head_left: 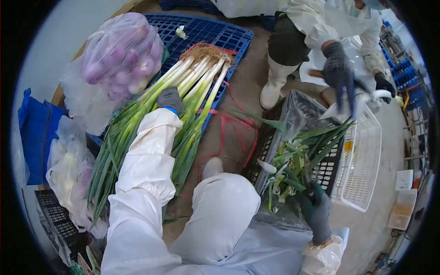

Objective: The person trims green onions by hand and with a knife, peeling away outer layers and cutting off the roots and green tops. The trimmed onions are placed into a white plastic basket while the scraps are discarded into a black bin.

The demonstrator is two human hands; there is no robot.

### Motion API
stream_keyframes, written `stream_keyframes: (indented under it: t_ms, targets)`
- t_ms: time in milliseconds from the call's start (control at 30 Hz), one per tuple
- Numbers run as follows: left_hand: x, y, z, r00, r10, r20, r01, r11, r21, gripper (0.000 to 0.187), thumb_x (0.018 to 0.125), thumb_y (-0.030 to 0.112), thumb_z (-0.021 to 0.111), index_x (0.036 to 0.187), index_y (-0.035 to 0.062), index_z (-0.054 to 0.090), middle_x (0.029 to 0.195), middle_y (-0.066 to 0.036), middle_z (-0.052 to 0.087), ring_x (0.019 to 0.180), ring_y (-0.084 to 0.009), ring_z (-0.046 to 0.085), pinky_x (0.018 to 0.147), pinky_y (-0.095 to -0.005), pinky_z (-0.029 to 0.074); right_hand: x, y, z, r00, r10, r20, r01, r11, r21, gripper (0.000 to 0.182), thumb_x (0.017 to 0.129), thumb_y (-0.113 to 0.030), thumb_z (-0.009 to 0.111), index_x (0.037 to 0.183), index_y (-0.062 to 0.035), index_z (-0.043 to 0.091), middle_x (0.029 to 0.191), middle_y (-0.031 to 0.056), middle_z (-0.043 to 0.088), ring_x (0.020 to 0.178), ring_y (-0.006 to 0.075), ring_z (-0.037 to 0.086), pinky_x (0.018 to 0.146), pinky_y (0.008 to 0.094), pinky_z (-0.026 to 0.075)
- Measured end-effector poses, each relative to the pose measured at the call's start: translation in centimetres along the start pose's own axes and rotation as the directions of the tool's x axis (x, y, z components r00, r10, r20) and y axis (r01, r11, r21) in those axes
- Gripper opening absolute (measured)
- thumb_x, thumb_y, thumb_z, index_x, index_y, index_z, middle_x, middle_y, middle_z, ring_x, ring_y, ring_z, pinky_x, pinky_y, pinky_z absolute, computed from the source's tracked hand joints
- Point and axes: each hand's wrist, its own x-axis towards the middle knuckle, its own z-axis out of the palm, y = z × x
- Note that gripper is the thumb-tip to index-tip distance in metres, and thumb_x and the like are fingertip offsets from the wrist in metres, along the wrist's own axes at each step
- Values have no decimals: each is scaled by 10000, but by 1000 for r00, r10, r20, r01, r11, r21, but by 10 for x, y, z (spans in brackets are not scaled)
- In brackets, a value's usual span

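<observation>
The gloved left hand clamped long green-white leeks; the gloved right hand gripped green trimmings in a black crate. Lifting one stalk probably came next.

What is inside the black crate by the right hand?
The black crate holds a clear plastic liner and a heap of green onion trimmings. The gloved right hand rests at the heap's near edge. The crate's bottom is covered by the leaves and cannot be seen.

Long green onions on blue pallet
</observation>
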Motion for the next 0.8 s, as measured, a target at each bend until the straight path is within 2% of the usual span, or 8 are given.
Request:
stream_keyframes:
  t_ms: [100,200,233,333,433,533,633,800]
  targets:
    - [19,-3,12,998,-32,58,29,998,51,238,754,201,654,962,89,686,943,-193,696,913,-368,671,790,-441,535,-1,-18,1,999,39,13,-39,998,49,370,782,-55,655,1145,-22,596,899,141,627,712,211,636,637,308,499]
    - [-2,-2,-14,995,-59,74,72,982,-176,290,738,205,662,995,71,664,995,-217,681,970,-367,656,833,-438,523,-1,-12,-1,1000,-29,-8,29,999,42,377,786,-55,653,1158,-22,595,912,149,632,726,222,642,663,308,504]
    - [-9,1,-19,982,-168,82,185,940,-286,446,698,223,691,1095,31,624,1079,-241,650,1010,-393,625,877,-445,496,-1,-10,-2,999,-47,-2,47,998,32,379,788,-56,655,1161,-22,595,917,150,634,731,222,644,671,306,505]
    - [-32,4,-54,987,-123,106,154,914,-375,501,707,221,656,1169,39,585,1109,-257,635,1061,-401,602,911,-448,474,-8,-10,-3,995,-53,-90,57,998,40,377,788,-64,668,1156,-27,595,901,143,632,720,224,634,673,311,503]
    - [-48,-2,-77,986,-168,5,154,892,-426,485,728,255,647,1150,27,575,1055,-268,637,1019,-414,608,888,-468,471,-15,-20,-9,982,-127,-139,136,989,58,362,786,-70,680,1136,-26,601,867,137,629,704,218,626,656,312,496]
    - [-59,-23,-111,987,-24,-160,-56,878,-476,466,719,287,663,1108,38,609,982,-271,651,931,-424,630,819,-485,486,-24,-31,-21,994,-33,-101,45,992,119,351,786,-73,681,1126,-21,608,832,137,627,668,211,617,629,311,487]
    - [-46,-54,-125,948,-18,-317,-158,840,-519,432,746,322,668,1061,31,627,942,-275,651,906,-439,626,792,-486,487,-28,-37,-24,973,-124,-195,143,986,87,314,788,-82,680,1092,-26,620,796,141,615,615,202,598,600,310,477]
    - [-74,-45,-241,918,-89,-387,-112,878,-466,431,832,363,625,1107,32,591,944,-270,655,909,-443,629,767,-481,495,-38,-25,-28,970,-90,-227,135,972,191,319,802,-93,672,1113,-37,625,832,140,638,637,185,612,621,298,488]
